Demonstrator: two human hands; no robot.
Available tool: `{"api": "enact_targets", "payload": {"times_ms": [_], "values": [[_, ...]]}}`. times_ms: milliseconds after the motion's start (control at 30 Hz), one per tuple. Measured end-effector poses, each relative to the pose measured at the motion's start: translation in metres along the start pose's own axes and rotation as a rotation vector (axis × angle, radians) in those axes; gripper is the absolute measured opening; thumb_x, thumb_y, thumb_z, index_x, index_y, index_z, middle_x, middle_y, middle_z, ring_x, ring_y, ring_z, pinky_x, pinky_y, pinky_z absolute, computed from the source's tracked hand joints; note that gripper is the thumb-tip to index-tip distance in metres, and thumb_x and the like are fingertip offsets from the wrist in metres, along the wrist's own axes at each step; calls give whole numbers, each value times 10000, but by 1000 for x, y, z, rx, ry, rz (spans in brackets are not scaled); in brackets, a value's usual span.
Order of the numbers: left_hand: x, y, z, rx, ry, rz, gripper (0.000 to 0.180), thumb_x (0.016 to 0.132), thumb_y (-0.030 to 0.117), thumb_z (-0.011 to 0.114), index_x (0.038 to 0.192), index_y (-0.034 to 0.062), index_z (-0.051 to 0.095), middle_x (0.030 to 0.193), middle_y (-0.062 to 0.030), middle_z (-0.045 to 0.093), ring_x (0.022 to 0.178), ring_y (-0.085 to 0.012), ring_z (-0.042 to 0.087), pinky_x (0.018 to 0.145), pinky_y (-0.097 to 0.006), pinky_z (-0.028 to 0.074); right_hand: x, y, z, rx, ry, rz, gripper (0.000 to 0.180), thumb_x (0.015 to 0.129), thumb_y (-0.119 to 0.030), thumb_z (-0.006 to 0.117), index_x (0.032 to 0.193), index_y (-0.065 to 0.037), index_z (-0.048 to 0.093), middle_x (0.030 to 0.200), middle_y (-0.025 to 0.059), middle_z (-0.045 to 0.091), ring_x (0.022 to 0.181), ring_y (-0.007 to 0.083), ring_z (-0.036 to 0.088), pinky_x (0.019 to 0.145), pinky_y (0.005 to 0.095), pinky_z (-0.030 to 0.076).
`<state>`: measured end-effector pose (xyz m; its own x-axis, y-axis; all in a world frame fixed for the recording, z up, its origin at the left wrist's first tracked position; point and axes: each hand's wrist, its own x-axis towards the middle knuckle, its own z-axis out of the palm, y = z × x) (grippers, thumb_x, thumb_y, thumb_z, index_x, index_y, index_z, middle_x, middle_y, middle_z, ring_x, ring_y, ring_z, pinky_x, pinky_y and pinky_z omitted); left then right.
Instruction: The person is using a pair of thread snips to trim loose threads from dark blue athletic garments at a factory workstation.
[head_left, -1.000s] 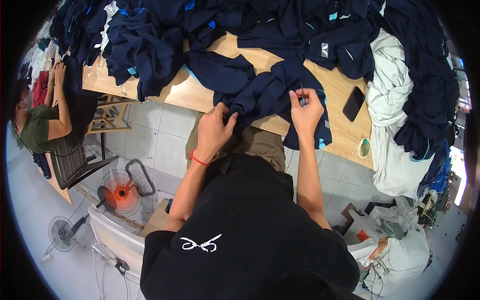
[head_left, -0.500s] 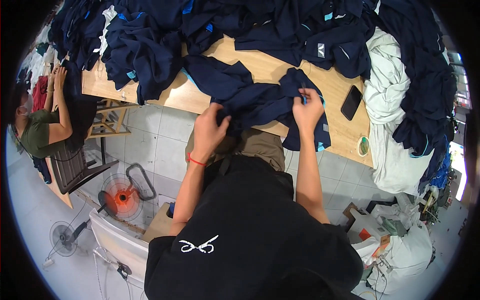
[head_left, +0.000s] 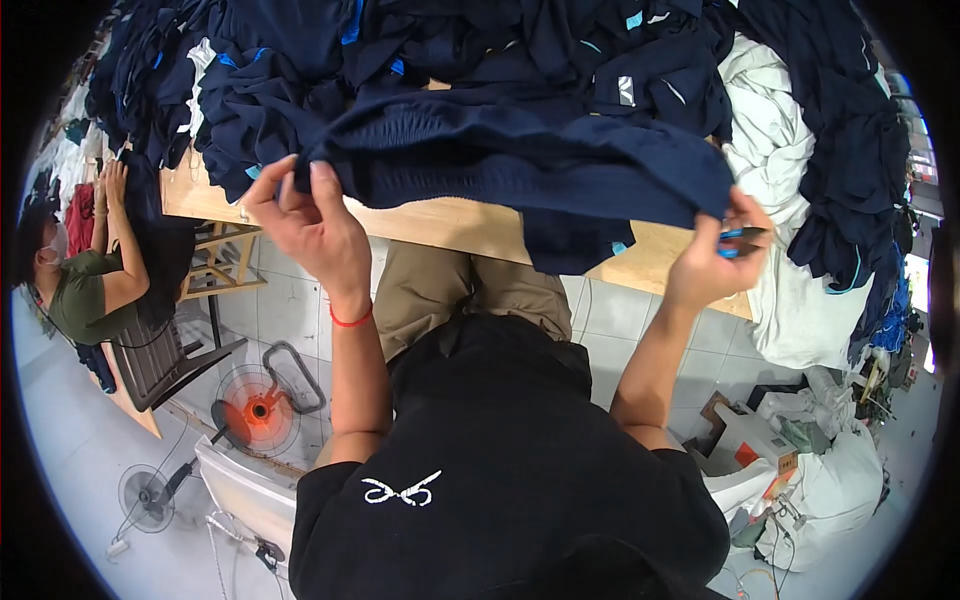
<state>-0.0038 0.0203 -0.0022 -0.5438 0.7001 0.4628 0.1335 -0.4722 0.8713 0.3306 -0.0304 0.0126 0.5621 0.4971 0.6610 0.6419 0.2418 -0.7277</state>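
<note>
A navy garment (head_left: 520,150) is stretched sideways above the table's near edge, its gathered elastic-looking waistband spread wide. My left hand (head_left: 315,225) pinches one end of the band between thumb and fingers. At the opposite end, my right hand (head_left: 715,255) grips the cloth and also holds a small blue-handled cutting tool, likely thread snips (head_left: 740,240), against the palm. Below the band, a lower part of the garment with a light blue patch hangs over the table edge.
Heaps of navy garments (head_left: 270,100) cover the far side of the wooden table (head_left: 440,222). White cloth (head_left: 765,130) drapes over its right end. To the left, a masked person (head_left: 90,285) sits by a brown chair (head_left: 165,360); an orange fan (head_left: 258,408) stands on the floor.
My hands have moved apart and lifted the garment from a crumpled heap on the table into a stretched band. It now blocks the phone and much of the tabletop from sight.
</note>
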Motion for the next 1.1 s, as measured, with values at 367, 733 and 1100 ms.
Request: {"api": "enact_targets", "payload": {"times_ms": [367, 733, 1100], "values": [[-98, -73, -68, 646, -539, -292, 529, 821, 117, 882, 1302, 44, 675, 1279, -156, 610, 1197, -321, 617, 939, -412, 543, -172, 88, -36, -302, -460, 426, 335, 872, 19, 846, 1189, 10, 736, 1168, 114, 725, 992, 159, 702, 708, 289, 523], [-103, -102, -64, 797, -565, -207, 367, 800, 7, 715, 1165, 41, 707, 1131, -176, 606, 1084, -378, 625, 970, -450, 529, -141, 106, -19, -56, -259, 706, 202, 945, -68, 804, 1115, 17, 738, 966, 65, 737, 917, 129, 657, 776, 283, 530], [-113, -63, -7, 305, -884, -88, 152, 875, 45, 782, 1027, 42, 780, 993, -107, 722, 933, -275, 669, 793, -374, 540, -143, 103, -13, 17, -228, 1038, 329, 935, -65, 819, 1210, 65, 693, 1043, 84, 724, 953, 143, 657, 821, 291, 515]]}}
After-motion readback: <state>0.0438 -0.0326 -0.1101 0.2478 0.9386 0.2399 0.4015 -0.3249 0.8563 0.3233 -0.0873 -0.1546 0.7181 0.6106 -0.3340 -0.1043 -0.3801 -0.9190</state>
